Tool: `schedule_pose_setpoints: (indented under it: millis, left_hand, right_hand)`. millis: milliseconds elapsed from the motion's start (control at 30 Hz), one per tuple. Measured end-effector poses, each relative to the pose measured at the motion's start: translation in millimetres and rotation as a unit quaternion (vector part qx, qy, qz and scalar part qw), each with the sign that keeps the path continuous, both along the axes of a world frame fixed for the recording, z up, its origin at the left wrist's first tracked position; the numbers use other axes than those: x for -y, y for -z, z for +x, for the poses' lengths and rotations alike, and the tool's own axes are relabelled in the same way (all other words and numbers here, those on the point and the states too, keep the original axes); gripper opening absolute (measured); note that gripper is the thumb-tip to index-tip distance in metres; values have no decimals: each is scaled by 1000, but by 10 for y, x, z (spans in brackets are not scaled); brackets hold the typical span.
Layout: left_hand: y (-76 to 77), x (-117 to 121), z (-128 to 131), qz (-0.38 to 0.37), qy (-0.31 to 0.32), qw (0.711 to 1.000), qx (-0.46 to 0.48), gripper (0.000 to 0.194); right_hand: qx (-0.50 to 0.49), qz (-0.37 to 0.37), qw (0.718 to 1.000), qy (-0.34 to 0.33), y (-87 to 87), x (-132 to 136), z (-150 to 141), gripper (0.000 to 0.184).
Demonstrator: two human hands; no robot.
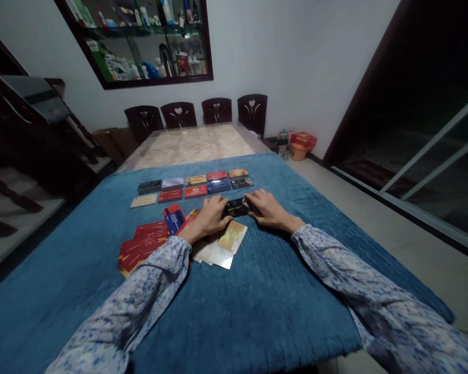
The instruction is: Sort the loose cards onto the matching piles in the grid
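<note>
Blue cloth (257, 301) — left hand (212, 217) and right hand (271, 211) grip a black card (237, 207).

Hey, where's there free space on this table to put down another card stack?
Bare blue cloth lies between the left sleeve and right sleeve, and left of the fanned red cards. Bare marbled tabletop lies between the cloth and the chairs. Crowded: around the left hand, and the two card rows beyond.

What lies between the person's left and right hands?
In the head view, a black card, perhaps a stack, held at its ends by the left hand and the right hand.
</note>
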State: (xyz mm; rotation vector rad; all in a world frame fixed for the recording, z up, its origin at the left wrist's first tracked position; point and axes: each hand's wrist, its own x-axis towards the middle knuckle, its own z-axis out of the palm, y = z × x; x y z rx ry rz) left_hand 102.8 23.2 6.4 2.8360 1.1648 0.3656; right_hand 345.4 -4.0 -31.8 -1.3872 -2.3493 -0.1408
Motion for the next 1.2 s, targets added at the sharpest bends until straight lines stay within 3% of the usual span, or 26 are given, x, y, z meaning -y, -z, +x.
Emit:
schedule_pose_setpoints:
  millis: [767, 1200]
  left_hand:
    - [60, -69, -18, -9, 36, 999, 27, 38]
    - [-134, -150, 60, 23, 54, 996, -62, 33]
  right_hand:
    - [-4, -69, 998, 4, -116, -44, 94, 50]
    - [9, -87, 996, -12, -283, -119, 190, 32]
